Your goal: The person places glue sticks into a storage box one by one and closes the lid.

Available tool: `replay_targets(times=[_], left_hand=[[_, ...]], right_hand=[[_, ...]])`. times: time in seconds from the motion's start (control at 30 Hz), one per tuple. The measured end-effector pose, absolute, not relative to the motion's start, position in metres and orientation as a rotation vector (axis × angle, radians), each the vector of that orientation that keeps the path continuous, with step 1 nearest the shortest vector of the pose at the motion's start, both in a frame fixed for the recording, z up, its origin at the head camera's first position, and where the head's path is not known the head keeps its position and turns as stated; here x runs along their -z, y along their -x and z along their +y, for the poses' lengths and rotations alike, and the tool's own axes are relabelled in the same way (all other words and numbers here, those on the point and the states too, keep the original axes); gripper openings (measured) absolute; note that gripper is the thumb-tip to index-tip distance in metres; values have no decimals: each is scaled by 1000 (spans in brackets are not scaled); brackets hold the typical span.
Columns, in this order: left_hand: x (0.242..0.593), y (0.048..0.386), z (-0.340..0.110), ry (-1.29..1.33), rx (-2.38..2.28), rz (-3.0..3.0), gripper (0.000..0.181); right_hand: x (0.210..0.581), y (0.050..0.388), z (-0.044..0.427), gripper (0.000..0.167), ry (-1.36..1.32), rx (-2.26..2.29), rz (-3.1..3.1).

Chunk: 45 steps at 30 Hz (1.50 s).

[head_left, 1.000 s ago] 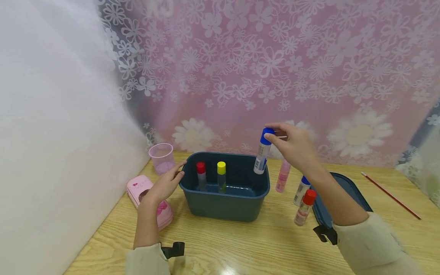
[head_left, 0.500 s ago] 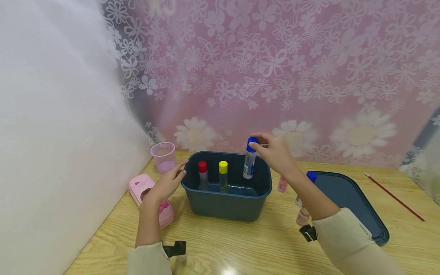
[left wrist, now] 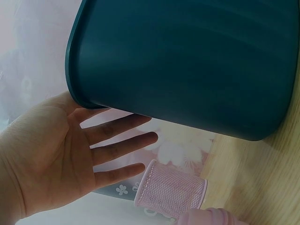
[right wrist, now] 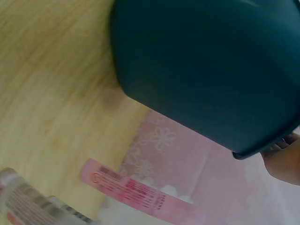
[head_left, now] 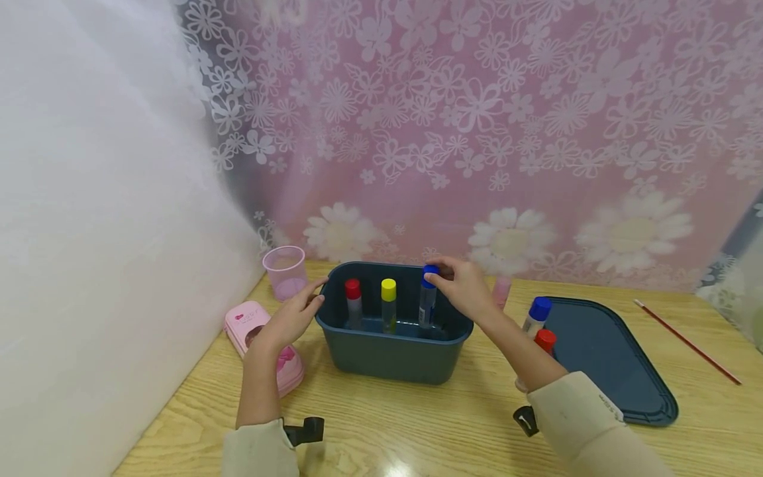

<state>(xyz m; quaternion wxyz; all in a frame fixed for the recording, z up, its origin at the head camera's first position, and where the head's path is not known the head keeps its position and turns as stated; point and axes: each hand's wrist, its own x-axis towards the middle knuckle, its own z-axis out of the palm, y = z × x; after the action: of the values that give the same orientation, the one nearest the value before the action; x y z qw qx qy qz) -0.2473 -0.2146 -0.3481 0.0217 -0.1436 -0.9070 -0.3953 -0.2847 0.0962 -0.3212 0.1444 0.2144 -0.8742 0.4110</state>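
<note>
My right hand [head_left: 467, 288] pinches the blue cap of a clear glue stick [head_left: 426, 306], held upright inside the dark teal plastic bin [head_left: 390, 358]. To its left in the bin, a red-capped glue stick [head_left: 354, 306] and a yellow-capped glue stick [head_left: 389, 308] stand upright. My left hand [head_left: 289, 321] touches the bin's left rim, its fingers extended along the outside in the left wrist view. Only the edge of my right hand [right wrist: 286, 161] shows beyond the rim in the right wrist view, where the glue stick is hidden.
Right of the bin stand a pink tube [head_left: 501, 293], a blue-capped glue stick [head_left: 539, 310] and a red-capped one [head_left: 545, 340], partly behind the forearm. A dark lid [head_left: 608, 358] and red stick [head_left: 685, 341] lie farther right. A pink pencil case [head_left: 250, 318] and mesh cup [head_left: 285, 271] are left.
My right hand has carried the blue-capped glue stick leftward from above the bin's right edge, then down into the bin. The left hand stays at the rim.
</note>
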Motion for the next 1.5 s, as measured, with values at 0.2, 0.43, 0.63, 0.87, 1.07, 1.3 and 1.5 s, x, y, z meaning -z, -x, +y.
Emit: replay_targets(times=[0.2,0.43,0.63,0.87,1.07,1.3,1.5], left_hand=[[348,248,-215,454,1226,-2812,45],[348,248,-215,446,1232,-2814,45],[348,248,-215,456,1232,-2810,45],[348,249,-216,454,1231,-2807,45],[349,250,-216,448,1232,-2810,45],[349,249,-215,449,1223,-2815,45],[348,248,-214,451,1227,-2813,45]], right_hand=[[332,286,96,30,-582,-1115,-2586],[336,288,96,27,-596,-995,-2632],[337,288,96,26,-620,-867,-2686],[336,288,93,25,-644,-778,-2719],[336,288,93,26,-628,-756,-2731],[335,286,94,27,-642,-730,-2743],[328,281,100,33,-646,-785,-2778]])
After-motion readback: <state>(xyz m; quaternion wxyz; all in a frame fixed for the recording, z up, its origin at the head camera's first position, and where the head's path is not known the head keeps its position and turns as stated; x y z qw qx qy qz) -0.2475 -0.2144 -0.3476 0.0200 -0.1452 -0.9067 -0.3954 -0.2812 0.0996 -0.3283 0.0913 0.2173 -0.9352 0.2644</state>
